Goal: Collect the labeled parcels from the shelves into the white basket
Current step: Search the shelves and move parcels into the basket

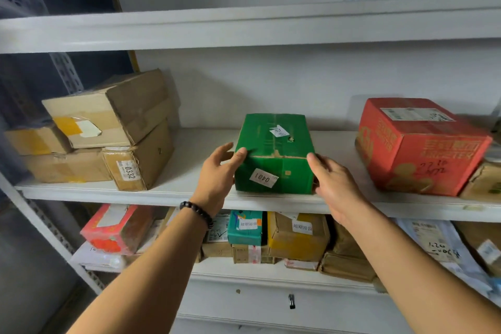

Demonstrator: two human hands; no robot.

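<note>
A green cardboard parcel (273, 154) with a white label reading 0401 stands on the middle shelf (173, 192), near its front edge. My left hand (217, 171) touches the parcel's left front corner, thumb on the top edge, fingers fairly straight along the side. My right hand (334, 179) lies against the right front corner, thumb at the top edge. Both hands flank the box, which still rests on the shelf. The white basket is out of view.
Brown cartons, one labelled 0332 (135, 168), are stacked at the shelf's left. A red carton (417, 146) stands at the right. The lower shelf (271, 276) holds several small parcels, among them a teal box (245, 228) and a yellow box (296, 238).
</note>
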